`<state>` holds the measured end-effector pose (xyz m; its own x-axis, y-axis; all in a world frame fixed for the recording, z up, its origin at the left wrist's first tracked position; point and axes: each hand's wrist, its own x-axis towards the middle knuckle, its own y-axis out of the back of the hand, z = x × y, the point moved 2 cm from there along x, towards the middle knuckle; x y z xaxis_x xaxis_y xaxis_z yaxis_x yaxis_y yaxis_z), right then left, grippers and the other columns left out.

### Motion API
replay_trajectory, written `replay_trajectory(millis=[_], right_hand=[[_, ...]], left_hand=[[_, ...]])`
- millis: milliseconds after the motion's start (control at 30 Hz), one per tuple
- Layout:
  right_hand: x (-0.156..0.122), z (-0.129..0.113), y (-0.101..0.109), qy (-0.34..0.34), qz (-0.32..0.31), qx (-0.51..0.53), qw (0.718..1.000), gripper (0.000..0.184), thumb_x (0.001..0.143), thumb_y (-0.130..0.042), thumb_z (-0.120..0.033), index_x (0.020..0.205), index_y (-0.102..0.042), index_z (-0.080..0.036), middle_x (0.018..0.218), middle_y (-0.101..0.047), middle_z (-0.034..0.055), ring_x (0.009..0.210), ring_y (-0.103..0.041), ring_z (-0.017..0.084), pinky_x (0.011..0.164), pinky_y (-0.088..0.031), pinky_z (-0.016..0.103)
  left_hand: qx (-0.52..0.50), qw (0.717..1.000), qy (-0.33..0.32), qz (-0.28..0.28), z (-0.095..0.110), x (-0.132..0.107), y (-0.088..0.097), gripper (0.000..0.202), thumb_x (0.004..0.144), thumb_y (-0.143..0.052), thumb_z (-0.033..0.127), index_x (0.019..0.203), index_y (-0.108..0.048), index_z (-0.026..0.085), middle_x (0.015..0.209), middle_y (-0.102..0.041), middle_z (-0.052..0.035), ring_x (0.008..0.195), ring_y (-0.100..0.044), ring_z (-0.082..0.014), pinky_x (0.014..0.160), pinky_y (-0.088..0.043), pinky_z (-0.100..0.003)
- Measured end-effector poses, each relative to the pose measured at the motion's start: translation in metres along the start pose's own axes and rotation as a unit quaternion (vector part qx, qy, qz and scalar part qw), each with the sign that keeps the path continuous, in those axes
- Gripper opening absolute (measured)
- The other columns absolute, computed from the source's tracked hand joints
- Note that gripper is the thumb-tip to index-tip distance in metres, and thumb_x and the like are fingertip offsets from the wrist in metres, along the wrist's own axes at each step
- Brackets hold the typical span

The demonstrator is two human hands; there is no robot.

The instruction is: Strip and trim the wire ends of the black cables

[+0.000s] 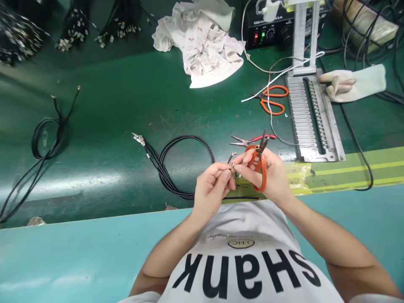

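White T-shirt (240,223) printed "Shank", oval "LHC"; black control box (265,38) marked "62A"

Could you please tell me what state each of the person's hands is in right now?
Left hand: closed, pinching a black cable's metal end.
Right hand: closed, holding orange-handled scissors.

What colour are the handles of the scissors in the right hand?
The handles are orange; head view.

Beside a slotted metal jig (311,113) lie orange-handled scissors (274,100) to its left, a white work glove (353,83) to its right, a crumpled printed cloth (198,44) farther left, and a black control unit (268,31) behind it.
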<state>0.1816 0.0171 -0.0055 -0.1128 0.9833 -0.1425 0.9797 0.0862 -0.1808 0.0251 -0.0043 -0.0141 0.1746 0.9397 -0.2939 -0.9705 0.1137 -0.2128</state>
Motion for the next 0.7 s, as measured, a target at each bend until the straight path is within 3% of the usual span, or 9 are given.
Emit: replay_trajectory(millis=[167, 267, 300, 400, 433, 500, 600, 700], right_hand=[[0.002, -0.004, -0.001, 0.013, -0.006, -0.054, 0.998, 0.031, 0.082, -0.079, -0.039, 0.087, -0.053, -0.022, 0.092, -0.074, 0.0039, 0.077, -0.069, 0.016, 0.068, -0.054, 0.029], [0.018, -0.018, 0.008, 0.059, 0.0, -0.193, 0.98, 0.03, 0.085, -0.075, -0.044, 0.089, -0.053, -0.023, 0.089, -0.071, 0.0028, 0.075, -0.066, 0.017, 0.069, -0.052, 0.031], [0.028, -0.023, 0.011, 0.082, 0.001, -0.274, 0.958, 0.032, 0.083, -0.077, -0.045, 0.089, -0.055, -0.023, 0.086, -0.069, 0.0024, 0.075, -0.064, 0.018, 0.071, -0.052, 0.033], [0.066, -0.031, 0.022, 0.134, 0.015, -0.501, 0.855, 0.044, 0.069, -0.087, -0.044, 0.092, -0.058, -0.02, 0.092, -0.064, 0.0081, 0.081, -0.063, 0.026, 0.073, -0.052, 0.041], [0.08, -0.03, 0.023, 0.151, 0.008, -0.54, 0.828, 0.047, 0.067, -0.089, -0.042, 0.096, -0.06, -0.019, 0.096, -0.062, 0.0106, 0.087, -0.063, 0.029, 0.075, -0.053, 0.043], [0.104, -0.028, 0.023, 0.155, -0.015, -0.578, 0.801, 0.045, 0.068, -0.087, -0.031, 0.101, -0.061, -0.016, 0.101, -0.061, 0.0125, 0.096, -0.063, 0.033, 0.08, -0.054, 0.046], [0.123, -0.027, 0.015, 0.13, -0.05, -0.581, 0.802, 0.041, 0.072, -0.081, -0.02, 0.108, -0.062, -0.013, 0.109, -0.061, 0.0157, 0.104, -0.064, 0.035, 0.087, -0.055, 0.048], [0.112, -0.039, 0.006, 0.163, -0.052, -0.559, 0.811, 0.038, 0.078, -0.07, -0.01, 0.116, -0.063, -0.012, 0.121, -0.063, 0.0193, 0.111, -0.063, 0.037, 0.093, -0.052, 0.051]], left_hand=[[-0.011, 1.0, -0.006, 0.011, 0.001, 0.0, 0.002, 0.023, 0.096, -0.061, 0.04, 0.098, -0.061, 0.017, 0.061, -0.06, 0.0018, 0.046, -0.038, -0.0056, 0.042, -0.027, -0.017], [-0.02, 1.0, -0.001, 0.011, 0.001, 0.0, 0.002, 0.024, 0.095, -0.061, 0.04, 0.098, -0.062, 0.017, 0.062, -0.06, 0.0012, 0.046, -0.038, -0.006, 0.042, -0.026, -0.018], [-0.023, 1.0, -0.001, 0.008, 0.001, 0.0, 0.002, 0.023, 0.095, -0.061, 0.04, 0.097, -0.062, 0.017, 0.062, -0.06, 0.0011, 0.047, -0.038, -0.0062, 0.042, -0.025, -0.018], [-0.025, 1.0, -0.005, 0.011, 0.002, 0.0, 0.002, 0.024, 0.094, -0.063, 0.04, 0.097, -0.063, 0.017, 0.062, -0.059, 0.0009, 0.048, -0.039, -0.0066, 0.043, -0.025, -0.018], [-0.025, 1.0, -0.009, 0.013, 0.002, -0.001, 0.002, 0.024, 0.094, -0.063, 0.04, 0.097, -0.064, 0.017, 0.062, -0.059, 0.0008, 0.049, -0.039, -0.0068, 0.044, -0.026, -0.019], [-0.029, 0.999, -0.018, 0.014, 0.002, -0.002, 0.003, 0.023, 0.095, -0.062, 0.039, 0.1, -0.066, 0.016, 0.064, -0.058, 0.0004, 0.051, -0.041, -0.0074, 0.046, -0.028, -0.02], [-0.041, 0.999, -0.031, 0.006, 0.004, -0.003, 0.005, 0.022, 0.096, -0.061, 0.036, 0.102, -0.068, 0.016, 0.067, -0.06, -0.0009, 0.055, -0.045, -0.008, 0.049, -0.032, -0.021], [-0.043, 0.998, -0.039, 0.01, 0.007, -0.004, 0.006, 0.019, 0.095, -0.063, 0.033, 0.098, -0.069, 0.015, 0.07, -0.063, -0.0011, 0.054, -0.05, -0.0077, 0.051, -0.038, -0.021]])
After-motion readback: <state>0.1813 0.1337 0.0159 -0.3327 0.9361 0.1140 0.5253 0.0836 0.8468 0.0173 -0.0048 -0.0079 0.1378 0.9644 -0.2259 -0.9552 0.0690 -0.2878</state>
